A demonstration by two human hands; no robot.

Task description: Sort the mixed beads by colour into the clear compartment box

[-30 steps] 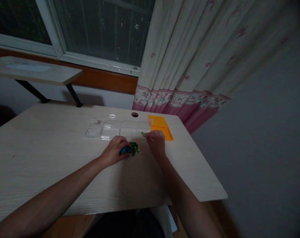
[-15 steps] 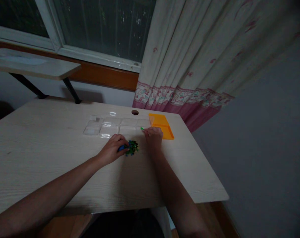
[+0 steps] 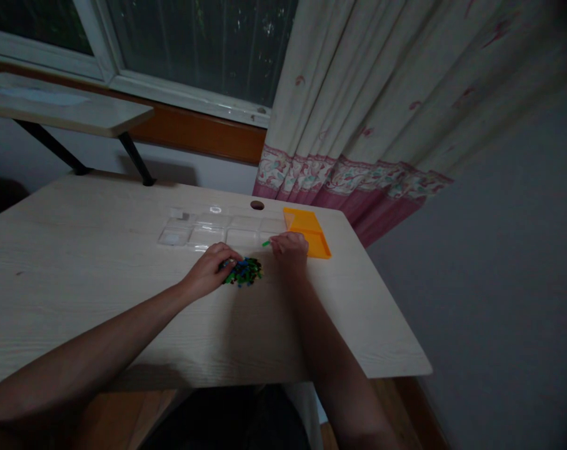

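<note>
A small heap of green and blue pieces [image 3: 245, 272] lies on the pale wooden table [image 3: 100, 300]. My left hand [image 3: 212, 269] rests curled against the heap's left side, fingertips touching the pieces. My right hand [image 3: 289, 248] is pinched on one small green piece [image 3: 266, 243], held just right of the heap and over the near right corner of a clear compartment tray [image 3: 217, 232]. The tray's cells look mostly bare; a small grey bit sits in its far left cell.
An orange tray [image 3: 308, 231] lies right of the clear one, near the table's right edge. A round cable hole [image 3: 257, 205] is behind the trays. A second table [image 3: 62, 112] stands at the back left under the window; a curtain [image 3: 358, 112] hangs behind.
My right hand has moved slightly forward with the green piece, toward the clear tray. My left hand has shifted on the heap, spreading it a little. The camera has tilted down slightly.
</note>
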